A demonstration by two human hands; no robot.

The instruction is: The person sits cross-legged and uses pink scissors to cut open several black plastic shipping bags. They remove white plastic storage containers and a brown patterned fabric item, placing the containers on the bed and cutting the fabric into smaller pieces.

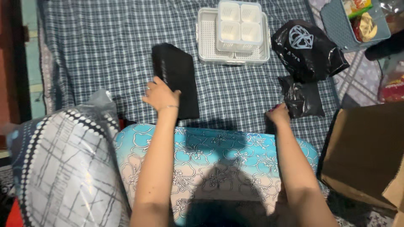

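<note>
A white perforated plastic tray (pixel 205 46) lay on the blue checked cloth (pixel 97 46), holding a stack of smaller four-cell white containers (pixel 240 23). A large black plastic bag (pixel 307 50) sat just right of the tray. A grey-blue basket (pixel 338 27) with snack packets occupied the upper right corner. A brown cardboard box (pixel 370 155) stood at the right edge. A turquoise floral cushion (pixel 210 155) lay nearest the camera, with a wrapped patterned pillow (pixel 63 164) touching its left side.

a single view is given, taken from head height and aimed steeply down over both forearms at a checked cloth (pixel 105 38); the far edge is cut off at the frame's top.
</note>
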